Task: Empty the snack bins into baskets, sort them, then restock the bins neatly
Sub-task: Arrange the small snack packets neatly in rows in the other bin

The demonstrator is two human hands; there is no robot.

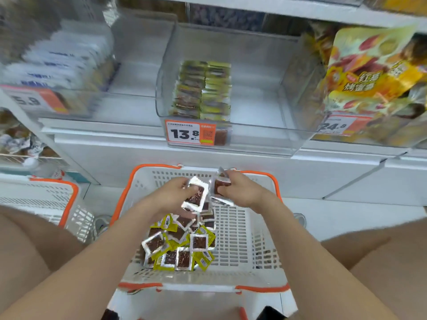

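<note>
A white basket with orange rim (261,250) sits in front of me, with a heap of small silver and yellow snack packets (178,245) in its left half. Over the basket's far end my left hand (172,192) grips a stack of silver packets (196,197). My right hand (238,189) pinches a few more silver packets (220,184) beside it. On the shelf above stands a clear bin (254,116) holding two neat rows of packets (203,88) on its left side, with a 13.8 price tag (190,135) on its front.
A second white basket (41,195) stands to the left. Left of the clear bin are white and blue packets (62,58) in another bin; to the right stand large yellow snack bags (369,72). My knees flank the basket.
</note>
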